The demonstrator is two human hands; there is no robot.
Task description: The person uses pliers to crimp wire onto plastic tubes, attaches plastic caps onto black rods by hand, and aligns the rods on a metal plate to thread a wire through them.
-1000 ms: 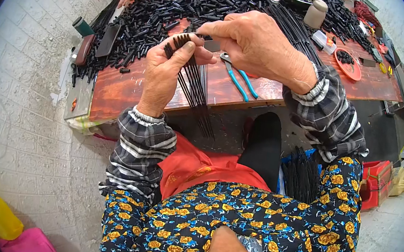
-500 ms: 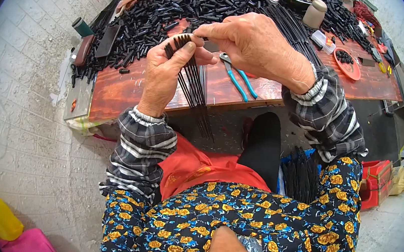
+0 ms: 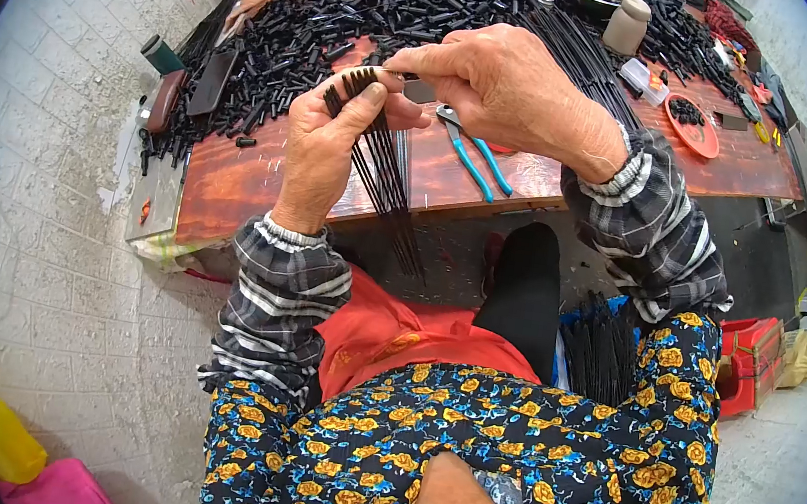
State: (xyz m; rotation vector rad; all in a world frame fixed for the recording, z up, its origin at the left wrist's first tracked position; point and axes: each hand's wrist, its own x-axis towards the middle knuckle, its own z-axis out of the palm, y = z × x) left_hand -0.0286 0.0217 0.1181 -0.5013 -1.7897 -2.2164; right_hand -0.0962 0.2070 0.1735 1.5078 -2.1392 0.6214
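My left hand [image 3: 319, 151] is closed round a fan of thin black rods [image 3: 387, 184], held upright over the table's near edge. Their thicker top ends poke out between thumb and fingers, and the long shafts hang down toward my lap. My right hand [image 3: 509, 89] meets it at the top ends, thumb and forefinger pinched together there. Whatever small piece sits in that pinch is too small to make out. Just beyond the hands spreads a heap of short black tubular pieces [image 3: 276, 60]. Pliers with blue handles [image 3: 478, 165] lie on the wood below my right hand.
The reddish wooden table [image 3: 241, 177] also bears a phone [image 3: 213, 83], a beige bottle [image 3: 627, 26], a red dish [image 3: 700, 137] of small black parts and more long rods [image 3: 588, 58]. Another person's hand [image 3: 253, 0] reaches in at the far left. Black rods [image 3: 603, 352] stand beside my leg.
Both hands stay nearly in place, with the rods still in my left hand. Only a slight shift of the fingers and of the view shows.
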